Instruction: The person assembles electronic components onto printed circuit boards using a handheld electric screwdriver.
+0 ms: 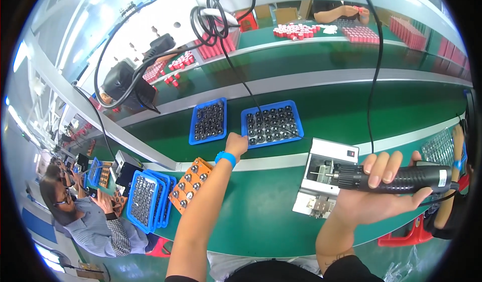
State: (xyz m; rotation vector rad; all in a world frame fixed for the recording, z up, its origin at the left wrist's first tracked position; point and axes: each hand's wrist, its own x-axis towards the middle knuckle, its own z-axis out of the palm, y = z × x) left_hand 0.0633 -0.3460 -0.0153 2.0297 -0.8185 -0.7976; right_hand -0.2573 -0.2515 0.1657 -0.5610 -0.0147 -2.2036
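Observation:
My right hand (384, 181) is wrapped round a black electric screwdriver (414, 179), held sideways with its bit pointing left. The bit lies over a white screw feeder (314, 176) on the green bench. My left hand (237, 145) reaches forward and grips the near left corner of a blue tray (299, 126) on the green belt; its fingertips are partly hidden. Rows of small black and silver round parts (271, 124) fill this tray. An orange fixture plate (192, 184) with several metal round parts lies beside my left forearm.
Another blue tray (191, 140) of parts stands on the belt, left of the gripped one. Stacked blue trays (145, 201) sit at the bench's left. Black cables (375, 81) hang in front. A co-worker (95, 227) sits at left; another person's arm (457, 146) shows at right.

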